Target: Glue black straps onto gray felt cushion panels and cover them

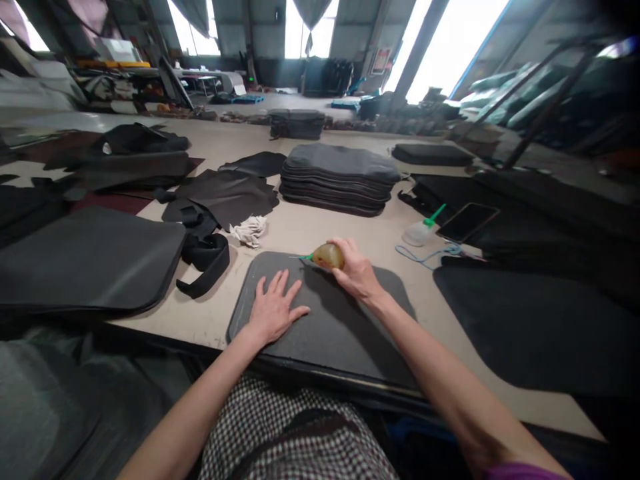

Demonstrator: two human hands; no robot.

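Note:
A dark grey mat-like panel (340,327) with rounded corners lies in front of me at the table's near edge. My left hand (274,310) rests flat on its left part, fingers spread. In my right hand (356,269) is a squeeze bottle (327,256) of yellowish-brown liquid, tipped on its side. Its green nozzle (306,257) ends in a thin tip that points left, close over the panel's far edge. Whether the tip touches the panel I cannot tell.
Beyond the panel stands a stack of similar dark panels (340,177). To the left are a black strap (206,267), white cloth (249,231) and a large dark panel (90,257). On the right lie a second bottle (419,232), a phone (469,222), blue cord (425,257) and another panel (540,327).

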